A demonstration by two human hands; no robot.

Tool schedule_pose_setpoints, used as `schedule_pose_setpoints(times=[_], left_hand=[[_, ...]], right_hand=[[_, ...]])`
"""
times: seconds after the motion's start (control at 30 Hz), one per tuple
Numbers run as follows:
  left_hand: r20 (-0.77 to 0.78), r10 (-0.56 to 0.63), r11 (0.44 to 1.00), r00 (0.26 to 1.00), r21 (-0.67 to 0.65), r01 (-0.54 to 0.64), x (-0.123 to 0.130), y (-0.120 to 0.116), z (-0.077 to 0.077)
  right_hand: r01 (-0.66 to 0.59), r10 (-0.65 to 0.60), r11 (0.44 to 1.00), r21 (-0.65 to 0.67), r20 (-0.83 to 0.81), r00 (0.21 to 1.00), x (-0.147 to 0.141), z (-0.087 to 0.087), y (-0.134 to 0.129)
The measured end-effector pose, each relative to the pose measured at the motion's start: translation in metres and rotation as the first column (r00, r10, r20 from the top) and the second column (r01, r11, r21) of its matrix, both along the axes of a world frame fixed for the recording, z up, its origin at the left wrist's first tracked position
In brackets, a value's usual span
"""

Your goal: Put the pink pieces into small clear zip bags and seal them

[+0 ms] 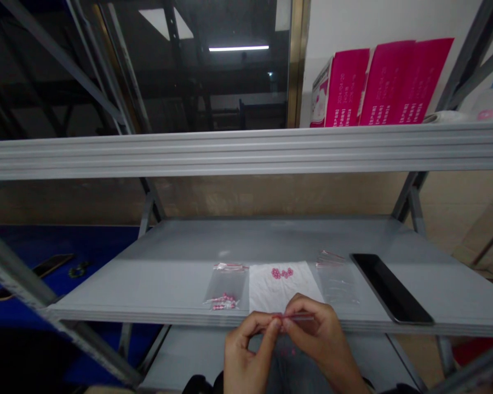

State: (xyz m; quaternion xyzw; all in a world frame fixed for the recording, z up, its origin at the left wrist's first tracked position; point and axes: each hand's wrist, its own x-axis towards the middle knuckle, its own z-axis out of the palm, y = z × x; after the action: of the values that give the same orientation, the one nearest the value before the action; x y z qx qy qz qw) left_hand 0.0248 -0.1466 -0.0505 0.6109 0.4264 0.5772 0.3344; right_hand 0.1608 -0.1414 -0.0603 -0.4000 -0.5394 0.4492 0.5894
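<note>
My left hand (248, 350) and my right hand (322, 336) meet at the shelf's front edge, each closed in a pinch. Between their fingertips is the red-striped top edge of a clear zip-lock bag (287, 353). The bag hangs below the fingers with a few small pink specks showing in it. Just beyond the hands, a white tissue (265, 293) lies flat with several pink bead-like pieces (281, 273) on it. Left of the tissue is a zip-lock bag of pink pieces (224, 301). More clear zip-lock bags (337, 282) lie to its right.
A dark phone (390, 290) lies at the right of the grey shelf (189, 235). A metal beam (246, 153) crosses above, with pink boxes (394, 82) standing behind it. Another phone (51, 265) and a dark ring-shaped item (78, 269) rest on the blue surface at left.
</note>
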Motion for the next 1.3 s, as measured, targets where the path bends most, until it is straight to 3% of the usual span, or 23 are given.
schedule_pose_setpoints(times=[0.13,0.27,0.47,0.67,0.8,0.9,1.0,1.17,1.3], left_hand=[[-0.022,0.021,1.0,1.0,0.01,-0.021,-0.004,-0.001,0.001],[-0.003,0.018,1.0,1.0,-0.014,-0.018,-0.01,0.0,0.0],[-0.021,0.024,0.998,0.999,-0.06,-0.025,-0.018,0.001,0.001],[-0.06,0.11,0.992,0.992,-0.052,-0.113,-0.042,0.002,0.005],[-0.052,0.239,0.969,0.97,-0.048,-0.241,-0.065,0.007,0.019],[-0.065,0.286,0.956,0.956,-0.049,-0.29,-0.08,0.025,0.032],[-0.091,0.274,0.958,0.957,-0.061,-0.28,-0.091,0.059,0.035],[-0.2,0.294,0.941,0.935,-0.109,-0.32,-0.098,0.116,0.013],[-0.342,0.295,0.929,0.892,-0.115,-0.352,-0.1,0.136,-0.007]], right_hand=[[0.051,-0.052,0.998,0.047,0.02,0.998,-0.004,-0.001,0.001],[-0.017,0.018,1.0,0.011,-0.056,0.998,-0.004,-0.001,0.004],[-0.004,0.005,1.0,0.013,-0.066,0.998,-0.005,-0.003,0.007],[-0.043,0.043,0.999,0.012,-0.071,0.997,-0.019,0.008,0.014],[-0.109,0.11,0.994,0.021,-0.027,0.994,-0.039,0.02,0.029],[-0.068,0.068,0.997,0.033,0.012,0.998,-0.057,0.027,0.048],[-0.017,0.016,1.0,0.015,0.045,0.999,-0.073,0.027,0.077],[0.043,-0.04,0.998,-0.036,0.098,0.994,-0.089,0.011,0.122],[0.168,-0.168,0.986,0.013,0.156,0.973,-0.078,0.006,0.135]])
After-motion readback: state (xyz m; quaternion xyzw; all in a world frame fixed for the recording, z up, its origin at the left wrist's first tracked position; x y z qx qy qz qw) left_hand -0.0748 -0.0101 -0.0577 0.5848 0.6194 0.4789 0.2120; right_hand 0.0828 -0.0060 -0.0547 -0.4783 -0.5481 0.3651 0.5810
